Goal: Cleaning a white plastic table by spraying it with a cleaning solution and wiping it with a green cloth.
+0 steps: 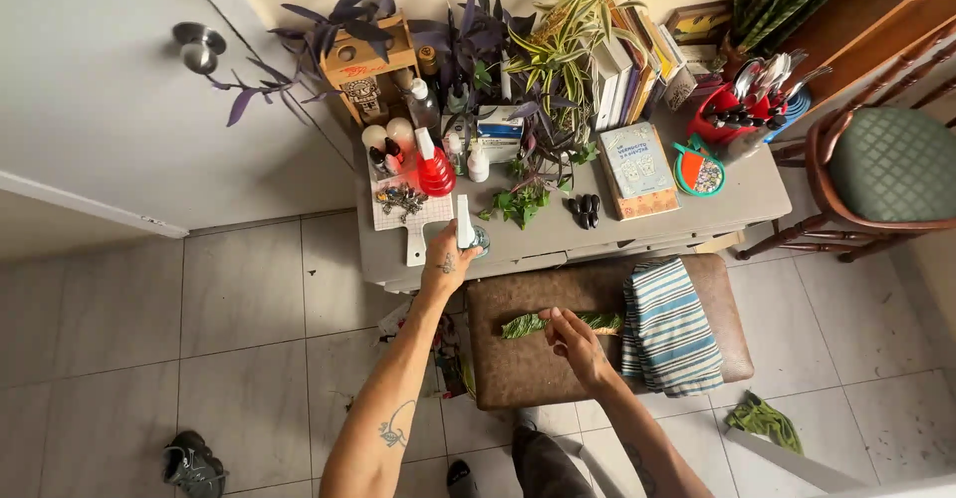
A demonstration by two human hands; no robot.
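Here, seen from above, a person works between a cluttered grey table (558, 244) and a brown padded stool (518, 369) drawn up against its front edge. Left to right: a pair of dark shoes (192, 465) lies on the tiled floor at seven o'clock, well apart from the work. At eleven o'clock a purple-leaved plant (329, 20) trails over a small wooden box (370, 60), with little bottles and a red spray bottle (434, 171) standing near a white cutting board (410, 214).

The left hand (445, 262), arm stretched toward twelve o'clock, is closed around a small white bottle (464, 224) at the table's front edge, held upright just beside the board; what sits beneath it is too small to tell. The right hand (573, 344) reaches across the stool, fingertips pressed down on a long green leaf (558, 323) that lies flat on the seat, apparently to pin it in place; it does not look to be clasped around the leaf.

Touching the leaf's right end, a blue-and-white striped cloth (669, 329) drapes over the stool's right side. Above it, at one o'clock, a book (637, 169) lies flat beside a row of upright books, and a red holder of cutlery (732, 120) stands near the table's right end. A green-cushioned wooden chair (891, 164) sits at two o'clock; more green cuttings (762, 420) rest on the floor at four o'clock.
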